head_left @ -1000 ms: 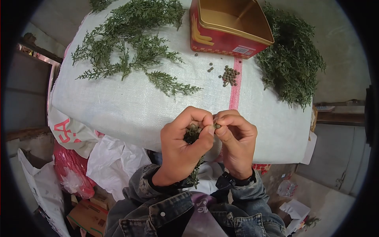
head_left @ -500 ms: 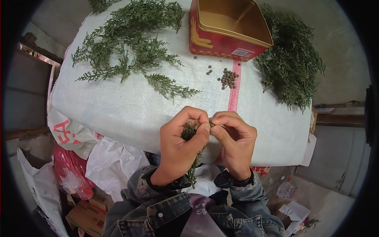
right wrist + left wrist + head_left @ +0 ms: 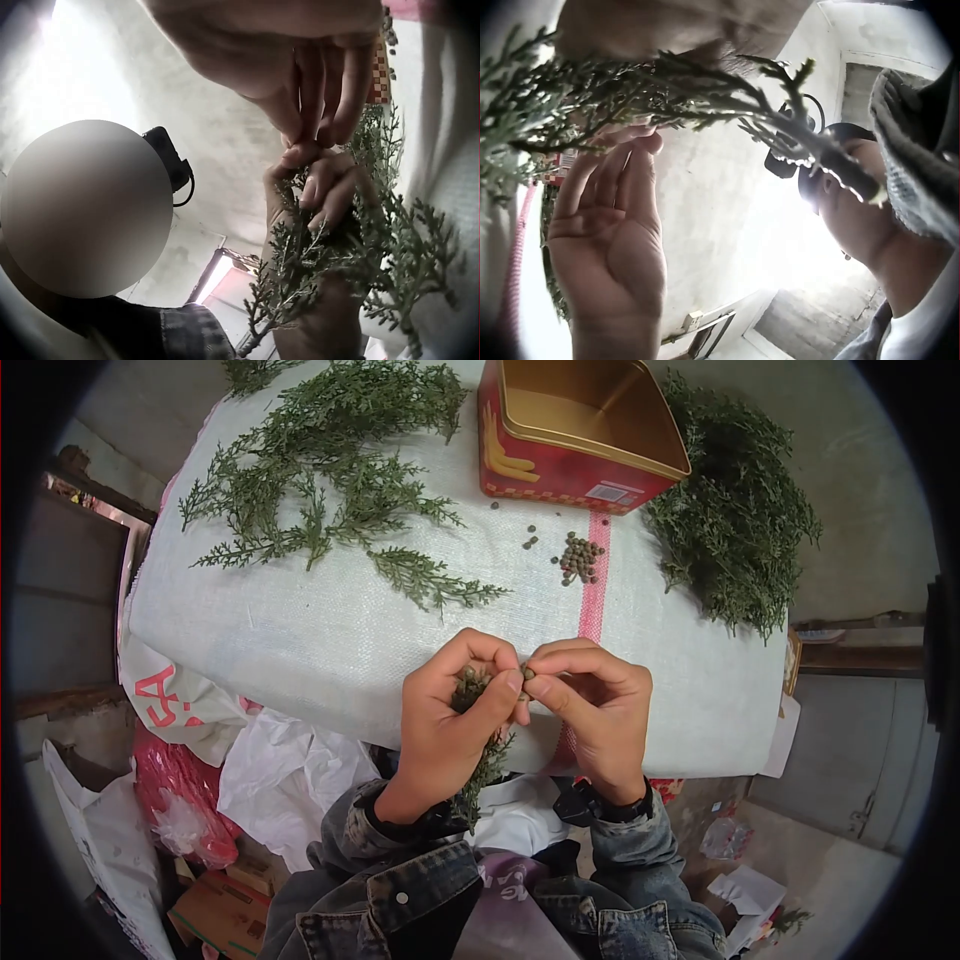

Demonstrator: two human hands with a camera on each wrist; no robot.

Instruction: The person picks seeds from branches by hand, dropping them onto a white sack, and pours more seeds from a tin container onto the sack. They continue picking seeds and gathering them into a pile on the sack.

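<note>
In the head view the left hand (image 3: pixel 446 712) curls round a green sprig (image 3: pixel 484 768), whose stem end hangs down beside the wrist. At its fingertips the right hand (image 3: pixel 600 710) pinches a small round cone (image 3: pixel 527 673) between thumb and forefinger, the two hands touching or nearly so. Beyond them a small pile of round brown cones (image 3: pixel 580 558) lies on the white woven sack (image 3: pixel 300 630), a few loose ones beside it. The left wrist view shows the sprig's thick cut stem (image 3: pixel 840 169); in the right wrist view leafy sprig ends (image 3: pixel 289 262) surround the left hand.
An open red tin (image 3: pixel 560 470) with a gold inside stands at the far side of the sack. Green branches (image 3: pixel 340 470) lie to the left, and a denser heap (image 3: pixel 735 510) lies to the right. White plastic (image 3: pixel 300 770) and a red bag (image 3: pixel 180 790) are below left.
Both hands' fingertips have shifted slightly left, and the sprig's hanging end has swung left too. The small cone at the right fingertips shows more plainly. The pile looks the same.
</note>
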